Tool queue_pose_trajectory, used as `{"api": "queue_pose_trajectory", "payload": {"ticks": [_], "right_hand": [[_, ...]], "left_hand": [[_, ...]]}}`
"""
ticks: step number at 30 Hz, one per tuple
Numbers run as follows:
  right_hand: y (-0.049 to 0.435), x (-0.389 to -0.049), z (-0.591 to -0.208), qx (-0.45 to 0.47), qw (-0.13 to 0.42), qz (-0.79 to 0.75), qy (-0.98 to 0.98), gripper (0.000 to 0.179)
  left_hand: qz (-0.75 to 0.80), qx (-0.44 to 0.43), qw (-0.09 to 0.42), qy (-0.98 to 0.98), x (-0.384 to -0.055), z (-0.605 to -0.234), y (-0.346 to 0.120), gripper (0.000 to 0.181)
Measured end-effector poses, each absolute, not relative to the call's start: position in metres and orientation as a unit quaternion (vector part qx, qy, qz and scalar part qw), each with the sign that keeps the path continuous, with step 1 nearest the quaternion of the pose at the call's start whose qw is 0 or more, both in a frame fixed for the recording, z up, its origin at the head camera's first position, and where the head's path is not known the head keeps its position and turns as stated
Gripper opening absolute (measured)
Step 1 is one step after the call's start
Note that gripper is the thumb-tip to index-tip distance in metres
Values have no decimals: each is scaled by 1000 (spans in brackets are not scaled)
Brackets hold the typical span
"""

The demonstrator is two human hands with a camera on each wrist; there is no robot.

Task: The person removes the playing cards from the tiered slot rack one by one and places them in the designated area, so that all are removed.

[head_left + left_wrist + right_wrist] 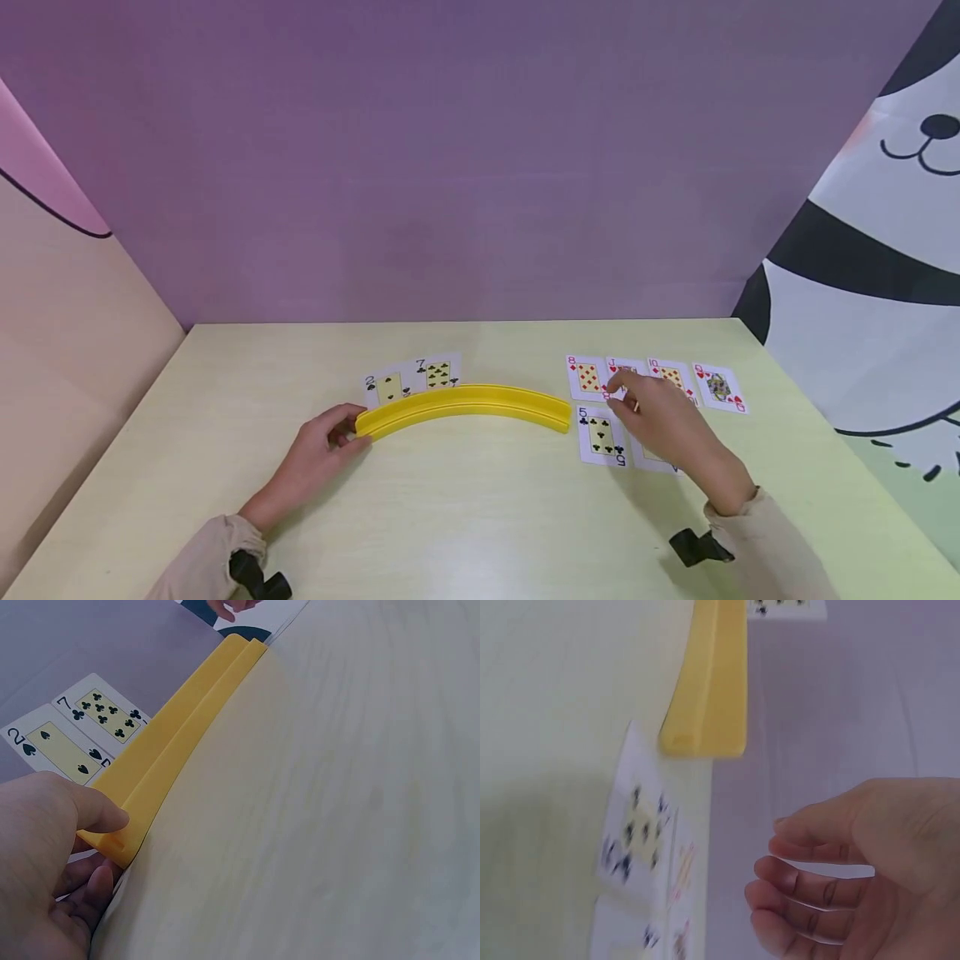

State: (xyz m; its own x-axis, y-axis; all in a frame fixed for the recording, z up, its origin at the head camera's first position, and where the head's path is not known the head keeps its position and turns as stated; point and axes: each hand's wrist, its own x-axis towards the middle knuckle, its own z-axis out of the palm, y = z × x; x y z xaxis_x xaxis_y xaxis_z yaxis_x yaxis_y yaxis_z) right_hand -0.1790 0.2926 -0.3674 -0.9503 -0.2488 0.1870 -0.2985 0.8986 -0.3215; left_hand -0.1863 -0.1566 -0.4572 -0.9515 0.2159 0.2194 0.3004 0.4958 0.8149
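Note:
A curved yellow card holder [465,402] stretches across the middle of the table. My left hand [318,454] grips its left end, thumb on the near side in the left wrist view. A two of spades [64,750] and a seven of clubs [101,712] stand upright at the holder, their lower edges hidden by it. My right hand [667,421] hovers over the cards at right, fingers loosely bent, with nothing between them in the right wrist view. Under and around it lie a five of clubs [601,436], an eight of diamonds [587,377] and a partly covered jack [624,365].
A red ten [670,372] and a queen of hearts [720,387] continue the back row at right. Beside the five, another card [656,461] is mostly covered by the right hand. A purple wall [480,167] rises behind the pale table [465,517].

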Motion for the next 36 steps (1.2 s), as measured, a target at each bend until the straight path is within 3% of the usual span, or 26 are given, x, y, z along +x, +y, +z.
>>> {"api": "queue_pose_trajectory", "payload": {"ticks": [11,36], "right_hand": [[245,-182,-351,189,102,192,-958,14],[149,-197,-325,244,116,260,-927,16]], "left_hand": [[-481,-152,44,-862,-186,-459,-158,33],[-476,-156,50,-864,-187,-460,-158,34]]}}
